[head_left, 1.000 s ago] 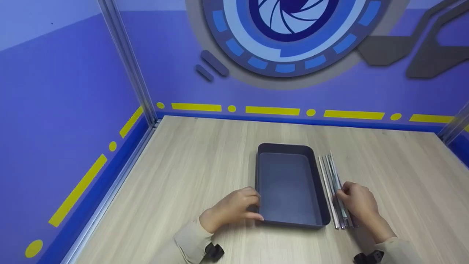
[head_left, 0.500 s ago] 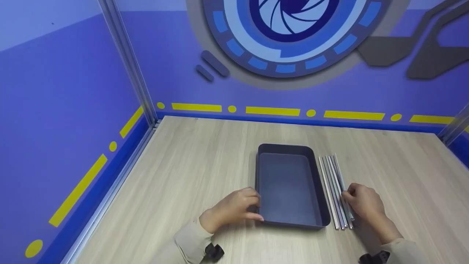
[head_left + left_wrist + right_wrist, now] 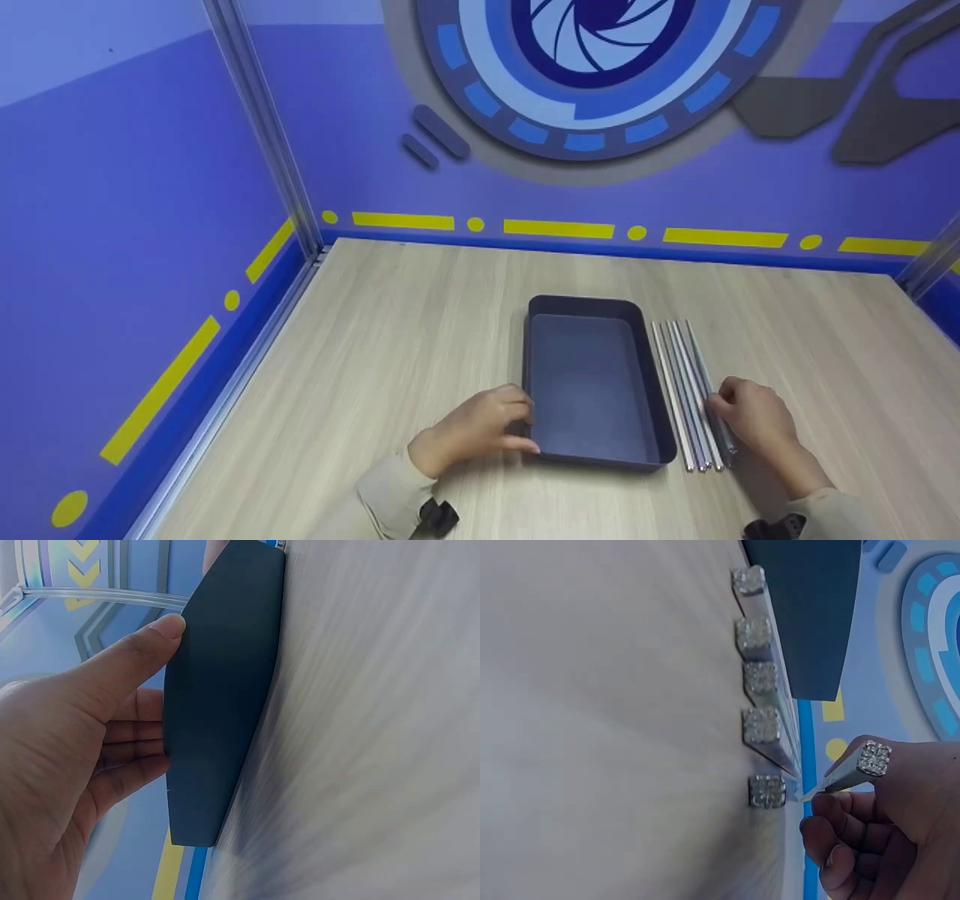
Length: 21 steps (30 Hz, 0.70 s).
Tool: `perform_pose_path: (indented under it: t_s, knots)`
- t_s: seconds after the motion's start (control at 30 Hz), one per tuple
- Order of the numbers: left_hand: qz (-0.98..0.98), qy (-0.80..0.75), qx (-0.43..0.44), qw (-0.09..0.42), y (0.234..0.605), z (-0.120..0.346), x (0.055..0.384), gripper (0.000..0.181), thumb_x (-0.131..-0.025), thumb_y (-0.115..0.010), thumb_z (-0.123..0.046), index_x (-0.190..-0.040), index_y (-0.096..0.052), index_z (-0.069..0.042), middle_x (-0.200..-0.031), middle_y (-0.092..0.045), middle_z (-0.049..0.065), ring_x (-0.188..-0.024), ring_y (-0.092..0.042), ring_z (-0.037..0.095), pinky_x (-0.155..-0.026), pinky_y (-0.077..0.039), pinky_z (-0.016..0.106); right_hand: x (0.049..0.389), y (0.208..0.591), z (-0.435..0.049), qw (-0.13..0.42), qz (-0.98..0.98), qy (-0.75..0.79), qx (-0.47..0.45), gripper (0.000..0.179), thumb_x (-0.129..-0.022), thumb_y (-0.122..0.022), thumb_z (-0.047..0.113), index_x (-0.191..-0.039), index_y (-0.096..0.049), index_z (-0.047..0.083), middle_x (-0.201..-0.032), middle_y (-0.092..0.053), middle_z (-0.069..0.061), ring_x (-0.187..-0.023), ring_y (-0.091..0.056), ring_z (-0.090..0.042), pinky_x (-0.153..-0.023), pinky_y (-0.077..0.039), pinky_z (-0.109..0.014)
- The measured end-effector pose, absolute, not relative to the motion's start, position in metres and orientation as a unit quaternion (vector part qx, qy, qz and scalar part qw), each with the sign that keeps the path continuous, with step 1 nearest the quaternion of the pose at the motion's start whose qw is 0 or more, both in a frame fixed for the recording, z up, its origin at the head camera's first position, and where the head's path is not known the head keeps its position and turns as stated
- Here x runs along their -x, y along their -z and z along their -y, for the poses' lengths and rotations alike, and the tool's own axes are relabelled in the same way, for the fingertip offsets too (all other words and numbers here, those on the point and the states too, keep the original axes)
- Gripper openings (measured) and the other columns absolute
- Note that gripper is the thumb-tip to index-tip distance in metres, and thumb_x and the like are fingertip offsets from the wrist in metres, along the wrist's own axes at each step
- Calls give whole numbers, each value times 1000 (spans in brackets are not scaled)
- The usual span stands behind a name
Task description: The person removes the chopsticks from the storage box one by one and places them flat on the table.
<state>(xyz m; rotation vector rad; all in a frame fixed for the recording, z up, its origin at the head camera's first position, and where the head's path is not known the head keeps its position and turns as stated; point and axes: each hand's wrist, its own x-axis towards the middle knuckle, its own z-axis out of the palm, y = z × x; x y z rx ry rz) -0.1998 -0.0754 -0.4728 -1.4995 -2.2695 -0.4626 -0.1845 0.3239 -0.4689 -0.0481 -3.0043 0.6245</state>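
A dark grey rectangular tray (image 3: 589, 375) lies on the table in the head view. My left hand (image 3: 484, 420) grips its near left corner, thumb on the near rim and fingers at the left side. In the left wrist view the thumb presses against the tray wall (image 3: 214, 705). Several metal chopsticks (image 3: 682, 397) lie side by side along the tray's right side, their square, textured ends (image 3: 761, 679) facing the right wrist camera. My right hand (image 3: 756, 418) pinches one chopstick (image 3: 874, 757) at the right of the row, its end raised above the others.
The table (image 3: 405, 322) has a light wood-grain top. Blue panels (image 3: 337, 135) with yellow marks stand behind it and at the left, joined by a metal post (image 3: 262, 120).
My right hand has shifted slightly to the right. The chopsticks, bunched before, now lie more spread out in a row. My left hand and the tray have not moved.
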Motion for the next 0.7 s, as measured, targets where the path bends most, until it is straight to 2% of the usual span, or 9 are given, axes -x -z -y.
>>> perform_pose_path:
  t_s: [0.3, 0.7]
  knots:
    - [805, 162, 536, 197, 474, 75, 201, 36, -75, -74, -45, -82, -67, -10, -93, -65, -1, -89, -62, 10, -87, -51, 11, 185, 468, -329, 19, 980, -197, 18, 19, -86, -59, 18, -77, -59, 2, -63, -55, -4, -56, -44, -16, -48, -32, -27]
    - [807, 160, 534, 196, 471, 75, 200, 37, -75, -74, -45, -83, -68, -10, -93, -65, -1, -89, -63, 10, -86, -51, 11, 187, 466, -331, -37, 984, -170, 28, 19, -88, -60, 17, -76, -56, 3, -66, -54, -4, -61, -47, -18, -51, -32, -27]
